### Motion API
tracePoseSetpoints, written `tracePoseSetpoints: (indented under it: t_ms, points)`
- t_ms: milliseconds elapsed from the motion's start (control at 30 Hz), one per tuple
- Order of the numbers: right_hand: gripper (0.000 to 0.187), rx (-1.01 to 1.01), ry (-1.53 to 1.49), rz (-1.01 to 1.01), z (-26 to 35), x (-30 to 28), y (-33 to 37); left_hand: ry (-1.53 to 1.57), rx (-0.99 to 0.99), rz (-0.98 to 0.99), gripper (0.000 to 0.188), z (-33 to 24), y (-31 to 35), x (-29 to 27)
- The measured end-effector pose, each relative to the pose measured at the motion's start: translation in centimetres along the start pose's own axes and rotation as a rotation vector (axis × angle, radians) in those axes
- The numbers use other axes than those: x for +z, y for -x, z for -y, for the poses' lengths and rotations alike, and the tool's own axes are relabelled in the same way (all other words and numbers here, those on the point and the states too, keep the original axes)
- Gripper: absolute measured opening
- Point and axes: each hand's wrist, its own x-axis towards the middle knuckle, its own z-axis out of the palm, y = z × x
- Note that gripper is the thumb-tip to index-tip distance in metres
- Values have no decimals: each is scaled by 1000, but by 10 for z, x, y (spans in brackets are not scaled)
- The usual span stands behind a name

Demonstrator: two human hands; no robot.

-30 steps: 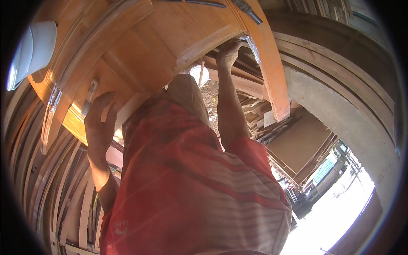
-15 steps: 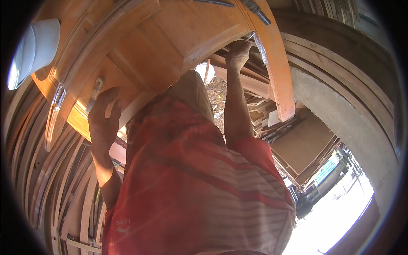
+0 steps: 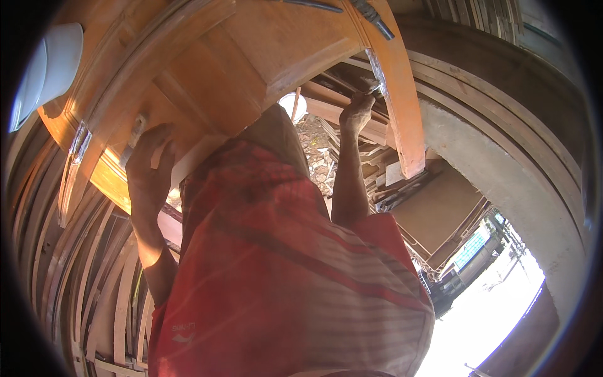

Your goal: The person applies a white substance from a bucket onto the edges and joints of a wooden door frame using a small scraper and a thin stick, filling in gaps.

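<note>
A large orange-brown wooden panelled door (image 3: 232, 69) lies across the top of the view. My right hand (image 3: 357, 112) is closed on a small thin tool (image 3: 375, 88), whose kind is hard to make out. Its tip is at the inner edge of the door's right stile (image 3: 405, 116), where a whitish, shiny strip (image 3: 375, 65) runs. At the lower left of the door, my left hand (image 3: 149, 157) has its fingers bent. Beside them is a narrow pale flat tool (image 3: 137, 129), mostly in shadow; it appears to be held in that hand.
White plastic containers (image 3: 59, 60) stand at the upper left. Long wooden strips (image 3: 94, 276) are stacked at the left, and more planks (image 3: 496, 107) lie along a concrete ledge (image 3: 465, 138) at the right. A dark hose-like piece (image 3: 372, 17) rests on the stile. Scraps (image 3: 317, 151) litter the ground.
My right hand has moved down along the stile's inner edge, toward me, with the small tool. My left hand keeps nearly the same place on the door. The whole view has shifted slightly.
</note>
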Motion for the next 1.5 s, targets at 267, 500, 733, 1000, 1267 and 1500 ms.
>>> tracePoseSetpoints:
  t_ms: [267, 500, 733, 1000, 1267, 1500]
  points:
    - [18, -73, -4, 34, 7, 8, -9, 49, -49, 43, 33, -1, -1, 5]
    - [21, 41, -91, -44, -13, -3, 8, 46, -48, 12, 27, -2, 0, 8]
    - [20, -91, 151, 151, 20, -34, 19, 39, 94, 0, 26, 7, -3, 15]
    - [20, -796, 375, 116, 96, -118, -2, 164, 31, -60, 26, 15, -3, 32]
    - [12, -841, 571, 247, 131, -131, -42, 235, -12, -80, 30, 30, 0, 20]
    - [10, -805, 645, 280, 130, -148, -43, 171, -26, -156, 30, 36, -4, 17]
